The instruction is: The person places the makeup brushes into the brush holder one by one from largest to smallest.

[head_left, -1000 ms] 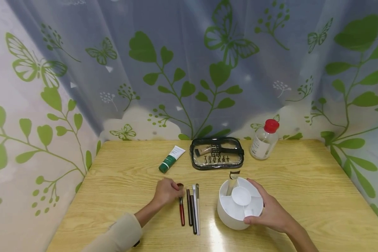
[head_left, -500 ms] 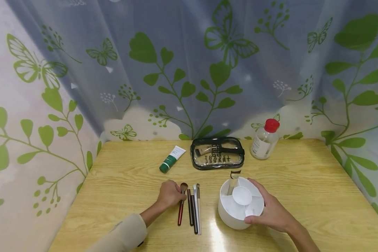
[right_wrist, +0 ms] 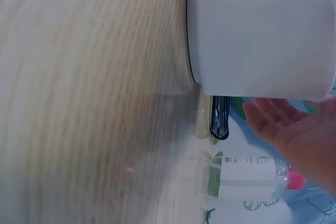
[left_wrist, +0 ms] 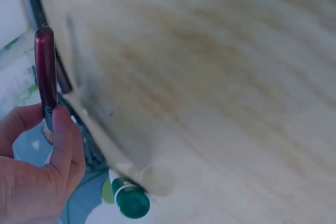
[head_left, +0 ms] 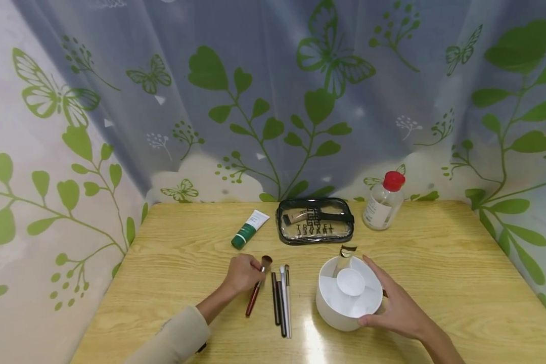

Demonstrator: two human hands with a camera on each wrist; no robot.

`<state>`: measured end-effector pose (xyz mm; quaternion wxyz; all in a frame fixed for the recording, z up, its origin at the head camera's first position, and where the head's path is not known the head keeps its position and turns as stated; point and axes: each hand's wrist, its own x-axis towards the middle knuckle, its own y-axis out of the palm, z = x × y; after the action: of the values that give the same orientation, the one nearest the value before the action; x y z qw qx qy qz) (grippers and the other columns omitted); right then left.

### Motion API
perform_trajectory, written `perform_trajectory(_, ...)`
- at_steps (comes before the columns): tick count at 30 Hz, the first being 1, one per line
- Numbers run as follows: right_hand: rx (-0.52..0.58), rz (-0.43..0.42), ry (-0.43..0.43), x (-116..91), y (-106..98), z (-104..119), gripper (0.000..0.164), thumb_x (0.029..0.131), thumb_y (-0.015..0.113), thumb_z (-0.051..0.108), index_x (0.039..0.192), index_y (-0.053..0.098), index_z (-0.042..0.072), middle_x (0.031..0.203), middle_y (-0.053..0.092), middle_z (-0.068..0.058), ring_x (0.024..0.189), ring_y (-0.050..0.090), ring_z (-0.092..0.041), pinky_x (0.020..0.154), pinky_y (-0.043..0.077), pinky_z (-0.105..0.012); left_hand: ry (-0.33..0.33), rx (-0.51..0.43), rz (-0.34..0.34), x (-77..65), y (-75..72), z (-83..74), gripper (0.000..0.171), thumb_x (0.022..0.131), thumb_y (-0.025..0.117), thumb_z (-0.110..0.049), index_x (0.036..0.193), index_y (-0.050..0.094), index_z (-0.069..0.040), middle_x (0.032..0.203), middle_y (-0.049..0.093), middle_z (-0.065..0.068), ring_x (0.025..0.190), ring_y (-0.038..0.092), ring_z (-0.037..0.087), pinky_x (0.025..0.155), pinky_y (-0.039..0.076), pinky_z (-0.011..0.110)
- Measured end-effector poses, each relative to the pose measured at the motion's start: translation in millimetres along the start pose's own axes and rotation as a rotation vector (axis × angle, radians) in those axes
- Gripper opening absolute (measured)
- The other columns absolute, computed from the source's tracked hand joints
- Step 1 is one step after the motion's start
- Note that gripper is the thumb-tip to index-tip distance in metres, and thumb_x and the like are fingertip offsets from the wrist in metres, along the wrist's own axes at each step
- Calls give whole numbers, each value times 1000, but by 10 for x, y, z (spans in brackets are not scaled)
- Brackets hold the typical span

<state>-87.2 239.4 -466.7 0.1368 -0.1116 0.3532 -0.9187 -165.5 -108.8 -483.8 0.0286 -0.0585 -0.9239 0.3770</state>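
In the head view my left hand [head_left: 244,274] pinches a makeup brush [head_left: 252,302] by its ferrule. Its brown bristles point away from me, and the dark red handle slants back towards me. The left wrist view shows that glossy handle [left_wrist: 46,66] rising from between thumb and fingers. My right hand [head_left: 402,308] grips the side of a round white divided organizer [head_left: 341,319], thumb at the near rim and fingers on the far side. A slim pale item [head_left: 343,260] with a dark flat end leans in a rear compartment. The organizer's wall [right_wrist: 262,35] fills much of the right wrist view.
Several slimmer brushes [head_left: 282,303] lie side by side between the hands. Behind are a green-and-white tube [head_left: 250,230], a clear zipped travel pouch [head_left: 315,222] with items inside, and a red-capped bottle [head_left: 382,205]. A patterned curtain [head_left: 273,101] closes off the table's back.
The red brush, upright in view at first, now slants, its handle end swung to the left and its bristles moved away from me. The organizer has turned slightly, its slim item shifting right.
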Motion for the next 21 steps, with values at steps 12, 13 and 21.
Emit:
perform_trajectory(12,0,-17,18,-6,-68,-11,104,60,89,30,145,31,12,140,45,-8,118,50,-20,87,52,-43,9,-220,-4,65,-209,-288,14,74,70,-6,86,67,2,78,69,10,68,64,13,59,53,23)
perform_trajectory(13,2,-15,11,-3,-70,-14,105,60,89,29,146,30,12,140,45,-9,120,49,-21,88,52,-44,12,-238,2,65,-216,-333,15,75,70,-6,88,67,2,80,69,11,70,64,13,61,54,24)
perform_trajectory(21,-35,-4,-3,16,-45,-32,117,57,90,30,149,21,7,138,48,-15,118,49,-8,93,47,-31,47,-370,38,24,-207,-692,21,79,71,-11,96,65,0,91,68,12,81,66,18,64,52,25)
